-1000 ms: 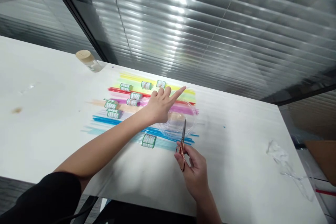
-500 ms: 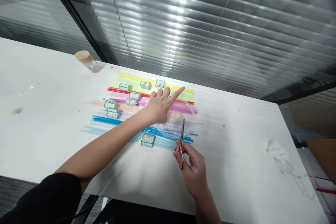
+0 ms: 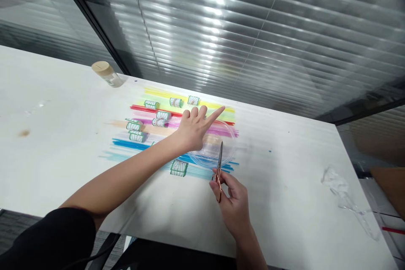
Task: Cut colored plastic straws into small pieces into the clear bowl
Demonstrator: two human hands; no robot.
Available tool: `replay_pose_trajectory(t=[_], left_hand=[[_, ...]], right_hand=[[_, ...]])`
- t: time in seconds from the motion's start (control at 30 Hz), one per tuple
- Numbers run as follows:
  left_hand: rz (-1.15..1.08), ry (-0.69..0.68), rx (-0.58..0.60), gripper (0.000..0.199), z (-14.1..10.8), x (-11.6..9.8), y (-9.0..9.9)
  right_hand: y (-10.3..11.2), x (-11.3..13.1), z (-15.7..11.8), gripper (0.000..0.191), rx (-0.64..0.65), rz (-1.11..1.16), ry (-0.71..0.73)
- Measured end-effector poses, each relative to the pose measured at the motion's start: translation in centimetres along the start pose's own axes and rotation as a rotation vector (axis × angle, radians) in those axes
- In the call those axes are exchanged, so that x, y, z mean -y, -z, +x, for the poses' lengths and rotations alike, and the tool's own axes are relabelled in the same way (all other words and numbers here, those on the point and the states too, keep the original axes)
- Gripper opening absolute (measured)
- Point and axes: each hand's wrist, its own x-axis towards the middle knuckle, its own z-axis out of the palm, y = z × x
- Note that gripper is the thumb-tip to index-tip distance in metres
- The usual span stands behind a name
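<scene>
My right hand [image 3: 232,200] grips copper-coloured scissors [image 3: 219,168], blades together and pointing away from me toward a clear plastic bowl [image 3: 218,145]. My left hand [image 3: 194,128] reaches over rows of coloured straws [image 3: 152,112] lying on the white table [image 3: 63,156]. Its index finger points right, over the yellow and red straws, and the other fingers are curled. It appears to pinch one thin clear straw, though I cannot be sure. Several small green-and-white paper bands [image 3: 179,168] wrap the straw bundles.
A small jar with a tan lid [image 3: 106,74] stands at the table's far left edge. Crumpled clear plastic wrap [image 3: 344,198] lies at the right. A glass wall with blinds runs behind the table. A brown stain [image 3: 23,133] marks the left side.
Little has moved. My left hand has shifted slightly over the straws, and my right hand with the scissors has edged a little away from me.
</scene>
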Motion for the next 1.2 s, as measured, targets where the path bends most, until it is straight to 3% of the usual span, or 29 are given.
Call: replay_pose_trajectory(t=[0.6, 0.83, 1.0, 1.2], left_hand=[[-0.055, -0.07, 0.022, 0.106, -0.2, 0.8, 0.4], [-0.164, -0.063, -0.07, 0.113, -0.8, 1.6, 1.3], [-0.527, -0.023, -0.26, 0.086, -2.2, 3.3, 1.9], [-0.992, 0.107, -0.312, 0.044, -5.0, 3.7, 1.9]], right_hand=[[-0.1, 0.3, 0.1, 0.017, -0.003, 0.005, -0.016], [-0.1, 0.3, -0.1, 0.017, -0.004, 0.01, -0.034], [-0.1, -0.1, -0.3, 0.018, -0.044, 0.012, -0.048], [-0.3, -0.3, -0.6, 0.02, -0.131, 0.017, 0.009]])
